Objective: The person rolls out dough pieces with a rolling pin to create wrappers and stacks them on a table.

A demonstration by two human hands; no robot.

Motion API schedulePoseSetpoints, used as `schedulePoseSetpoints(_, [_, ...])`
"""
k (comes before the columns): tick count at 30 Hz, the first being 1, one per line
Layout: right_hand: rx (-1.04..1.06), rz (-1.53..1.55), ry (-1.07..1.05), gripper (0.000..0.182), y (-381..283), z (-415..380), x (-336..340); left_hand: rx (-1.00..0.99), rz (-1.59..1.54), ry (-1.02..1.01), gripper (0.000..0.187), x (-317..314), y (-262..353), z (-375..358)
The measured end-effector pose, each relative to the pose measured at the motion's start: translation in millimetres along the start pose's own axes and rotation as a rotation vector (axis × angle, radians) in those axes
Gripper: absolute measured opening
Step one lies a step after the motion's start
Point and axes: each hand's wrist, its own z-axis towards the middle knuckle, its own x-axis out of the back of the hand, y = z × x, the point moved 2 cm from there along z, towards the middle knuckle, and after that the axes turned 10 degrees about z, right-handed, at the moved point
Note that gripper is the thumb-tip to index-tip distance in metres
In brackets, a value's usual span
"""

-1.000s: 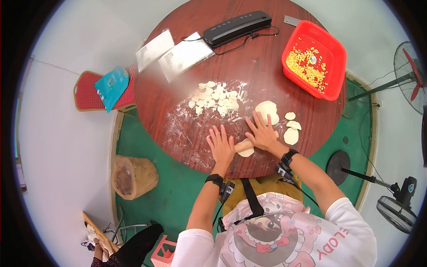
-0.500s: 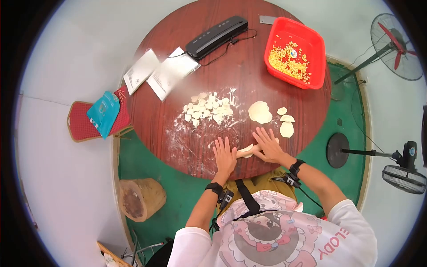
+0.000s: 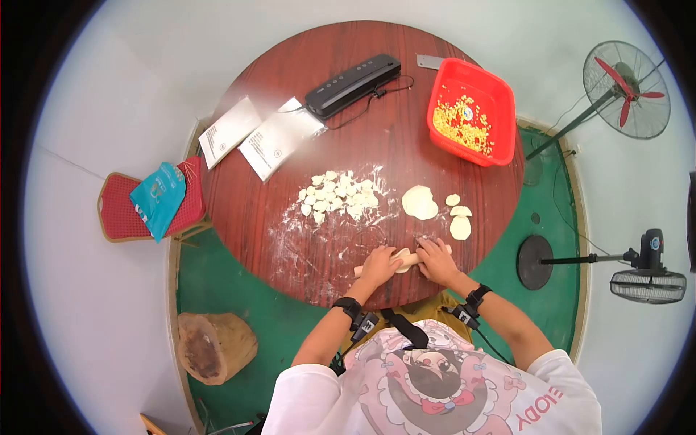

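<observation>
Left hand (image 3: pixel 379 267) and right hand (image 3: pixel 437 264) gone from spread flat to half-curled over pale wooden rolling pin (image 3: pixel 413 259); grip unclear. Cream dough piece (image 3: pixel 403 254) between them, on round red-brown table (image 3: pixel 250 235).

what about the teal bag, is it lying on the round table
No, the teal bag lies on the red chair beside the round table.

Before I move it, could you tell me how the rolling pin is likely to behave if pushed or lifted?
The rolling pin looks cylindrical, so it would probably roll if pushed. Its straight form suggests stiffness when lifted. White powder on the table may let it slide.
</observation>
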Motion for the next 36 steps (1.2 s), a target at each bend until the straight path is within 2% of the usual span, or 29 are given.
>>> schedulePoseSetpoints(2, [0.056, -0.05, -0.016, 0.034, 3, 5, 1, 0.184, -0.052, -0.009, 0.036, -5, -4, 8])
schedulePoseSetpoints(3, [0.098, -0.088, -0.03, 0.033, 2, 3, 0, 0.196, -0.056, -0.009, 0.036, -6, -3, 9])
schedulePoseSetpoints(5, [0.125, -0.068, -0.078, 0.034, 3, 0, 0, 0.212, 0.013, -0.075, 0.029, -3, -3, 19])
schedulePoseSetpoints(8, [0.162, -0.033, -0.124, 0.034, 3, -7, 9, 0.146, 0.152, 0.004, 0.022, -10, 0, 21])
schedulePoseSetpoints(12, [0.172, 0.012, -0.193, 0.035, 11, -19, 27, 0.136, 0.224, 0.013, 0.018, -10, 9, 24])
schedulePoseSetpoints(14, [0.198, 0.031, -0.179, 0.035, 25, -28, 35, 0.23, 0.078, -0.094, 0.016, -6, 11, 21])
schedulePoseSetpoints(19, [0.265, 0.087, -0.125, 0.032, 41, -43, 60, 0.212, -0.014, -0.099, 0.015, 5, 14, 13])
schedulePoseSetpoints(28, [0.037, 0.13, -0.132, 0.037, 69, -93, 92, 0.261, -0.053, -0.022, 0.017, -2, 25, 2])
schedulePoseSetpoints(31, [0.015, 0.134, -0.029, 0.039, 78, -107, 101, 0.3, -0.068, 0.028, 0.018, -13, 21, 0])
schedulePoseSetpoints(36, [-0.171, 0.233, 0.106, 0.037, 85, -111, 107, 0.292, -0.019, 0.022, 0.019, -20, 24, 0])
